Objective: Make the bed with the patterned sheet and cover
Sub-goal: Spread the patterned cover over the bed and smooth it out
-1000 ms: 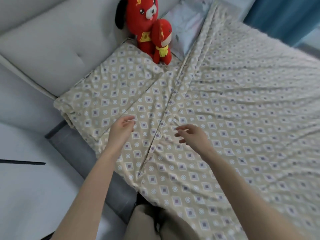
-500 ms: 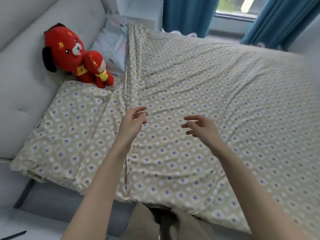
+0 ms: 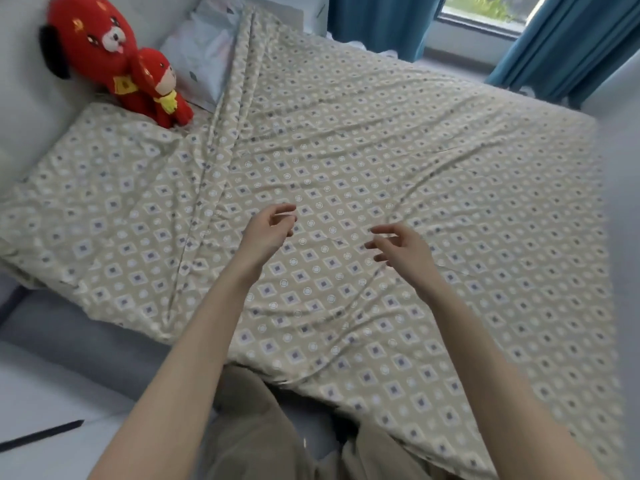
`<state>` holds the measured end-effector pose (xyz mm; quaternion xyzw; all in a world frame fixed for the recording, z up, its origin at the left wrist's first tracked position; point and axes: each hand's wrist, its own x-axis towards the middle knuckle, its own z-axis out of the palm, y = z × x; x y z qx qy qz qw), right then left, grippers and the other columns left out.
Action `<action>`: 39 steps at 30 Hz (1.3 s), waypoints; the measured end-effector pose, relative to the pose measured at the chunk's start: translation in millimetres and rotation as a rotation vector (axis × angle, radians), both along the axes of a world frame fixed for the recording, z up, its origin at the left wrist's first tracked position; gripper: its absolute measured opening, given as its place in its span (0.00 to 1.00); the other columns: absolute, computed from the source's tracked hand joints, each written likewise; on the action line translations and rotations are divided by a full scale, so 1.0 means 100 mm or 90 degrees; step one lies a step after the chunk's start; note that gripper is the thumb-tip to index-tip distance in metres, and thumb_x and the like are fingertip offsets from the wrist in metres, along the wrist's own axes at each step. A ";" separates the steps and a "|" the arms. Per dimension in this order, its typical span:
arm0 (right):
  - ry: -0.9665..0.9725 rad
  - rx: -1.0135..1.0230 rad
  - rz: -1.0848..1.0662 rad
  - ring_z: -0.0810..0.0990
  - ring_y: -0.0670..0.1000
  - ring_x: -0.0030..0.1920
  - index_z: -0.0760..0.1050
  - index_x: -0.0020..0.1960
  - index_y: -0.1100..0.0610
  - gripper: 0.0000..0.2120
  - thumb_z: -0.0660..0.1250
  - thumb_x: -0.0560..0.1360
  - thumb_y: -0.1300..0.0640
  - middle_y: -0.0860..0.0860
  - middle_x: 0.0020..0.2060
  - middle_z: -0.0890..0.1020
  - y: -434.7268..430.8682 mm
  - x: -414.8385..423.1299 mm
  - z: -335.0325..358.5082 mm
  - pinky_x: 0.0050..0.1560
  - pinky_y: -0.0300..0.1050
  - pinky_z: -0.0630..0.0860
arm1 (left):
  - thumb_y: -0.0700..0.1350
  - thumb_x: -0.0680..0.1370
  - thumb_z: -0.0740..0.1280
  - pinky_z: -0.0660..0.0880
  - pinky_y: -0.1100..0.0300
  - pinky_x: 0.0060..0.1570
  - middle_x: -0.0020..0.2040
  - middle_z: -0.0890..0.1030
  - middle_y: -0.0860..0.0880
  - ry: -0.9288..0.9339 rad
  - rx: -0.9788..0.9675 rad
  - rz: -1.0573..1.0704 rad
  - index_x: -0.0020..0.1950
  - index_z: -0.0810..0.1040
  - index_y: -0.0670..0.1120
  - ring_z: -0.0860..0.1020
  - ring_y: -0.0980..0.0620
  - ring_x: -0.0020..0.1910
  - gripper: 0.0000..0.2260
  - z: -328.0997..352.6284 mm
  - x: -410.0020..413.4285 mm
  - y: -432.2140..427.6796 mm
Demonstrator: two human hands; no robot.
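Note:
A beige patterned cover (image 3: pixel 433 188) with small diamonds and circles lies spread over most of the bed, lightly wrinkled. Its folded top edge (image 3: pixel 211 174) runs diagonally from the pillow down toward the near bed side. Left of that edge lies matching patterned sheet (image 3: pixel 104 209), reaching the headboard. My left hand (image 3: pixel 266 232) hovers over the cover just right of the fold, fingers loosely curled, holding nothing. My right hand (image 3: pixel 401 249) hovers beside it with fingers spread and relaxed, also holding nothing.
Two red plush toys (image 3: pixel 117 64) lean on the grey padded headboard (image 3: pixel 20 109) at the top left. A pale printed pillow (image 3: pixel 204 60) lies beside them. Blue curtains (image 3: pixel 377 22) and a window stand beyond the far side. The grey bed frame (image 3: pixel 79 337) shows below the sheet.
My view has swung right and up from the headboard corner to take in the whole bed. Both hands stay raised over the cover near the fold, still holding nothing.

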<state>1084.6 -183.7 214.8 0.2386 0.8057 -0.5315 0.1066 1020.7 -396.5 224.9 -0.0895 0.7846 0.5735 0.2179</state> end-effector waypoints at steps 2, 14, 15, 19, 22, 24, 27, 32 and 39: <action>-0.005 0.012 0.029 0.82 0.48 0.44 0.76 0.57 0.50 0.10 0.62 0.77 0.55 0.43 0.43 0.84 0.23 0.20 0.03 0.47 0.44 0.76 | 0.43 0.81 0.59 0.72 0.63 0.46 0.57 0.78 0.51 -0.004 0.000 0.025 0.64 0.74 0.49 0.77 0.54 0.49 0.12 0.00 0.26 0.19; -0.032 0.071 0.088 0.81 0.45 0.46 0.76 0.57 0.48 0.11 0.61 0.77 0.55 0.42 0.44 0.83 0.97 1.16 0.02 0.41 0.39 0.73 | 0.43 0.81 0.60 0.72 0.63 0.47 0.59 0.78 0.50 -0.034 -0.008 0.027 0.63 0.74 0.49 0.77 0.51 0.53 0.12 0.01 1.19 0.88; -0.043 0.078 0.100 0.81 0.45 0.47 0.76 0.57 0.48 0.11 0.61 0.77 0.55 0.42 0.45 0.83 1.04 1.26 0.02 0.41 0.39 0.73 | 0.43 0.81 0.59 0.72 0.62 0.48 0.59 0.78 0.50 -0.034 -0.004 0.032 0.63 0.74 0.49 0.77 0.51 0.53 0.12 0.00 1.28 0.94; -0.042 0.095 0.152 0.81 0.49 0.46 0.77 0.57 0.49 0.11 0.61 0.77 0.56 0.43 0.45 0.83 1.29 1.60 0.01 0.39 0.41 0.75 | 0.43 0.81 0.59 0.72 0.62 0.47 0.59 0.78 0.49 -0.019 0.017 0.077 0.63 0.74 0.49 0.77 0.51 0.51 0.12 0.00 1.68 1.18; -0.043 0.097 0.196 0.80 0.46 0.46 0.76 0.57 0.49 0.11 0.61 0.77 0.56 0.43 0.46 0.82 1.55 1.90 -0.01 0.34 0.37 0.69 | 0.43 0.81 0.60 0.72 0.63 0.45 0.59 0.78 0.49 -0.016 0.020 0.111 0.63 0.74 0.49 0.77 0.52 0.50 0.12 -0.04 2.14 1.44; -0.048 0.099 0.225 0.80 0.45 0.46 0.76 0.57 0.48 0.11 0.60 0.77 0.56 0.44 0.47 0.82 1.71 2.06 -0.07 0.34 0.37 0.68 | 0.44 0.81 0.60 0.72 0.64 0.44 0.59 0.78 0.49 -0.015 0.020 0.135 0.63 0.74 0.49 0.77 0.52 0.50 0.12 -0.06 2.38 1.61; -0.038 0.111 0.290 0.81 0.47 0.46 0.76 0.57 0.48 0.11 0.60 0.77 0.55 0.45 0.48 0.83 2.05 2.40 -0.11 0.35 0.40 0.72 | 0.43 0.81 0.59 0.72 0.66 0.43 0.58 0.77 0.50 0.000 0.016 0.194 0.63 0.74 0.49 0.77 0.53 0.49 0.12 -0.10 2.94 1.96; -0.039 0.120 0.354 0.81 0.51 0.44 0.76 0.58 0.50 0.12 0.60 0.77 0.56 0.46 0.47 0.83 2.51 3.07 -0.06 0.40 0.42 0.76 | 0.44 0.81 0.60 0.72 0.65 0.41 0.58 0.77 0.50 0.004 0.006 0.228 0.65 0.73 0.48 0.77 0.53 0.50 0.13 -0.09 3.82 2.41; -0.038 0.117 0.375 0.82 0.52 0.48 0.75 0.59 0.49 0.11 0.60 0.77 0.55 0.47 0.49 0.83 2.94 3.94 0.04 0.38 0.42 0.74 | 0.43 0.81 0.59 0.72 0.62 0.45 0.58 0.77 0.50 0.013 0.001 0.248 0.62 0.74 0.50 0.77 0.55 0.47 0.11 -0.05 4.81 2.78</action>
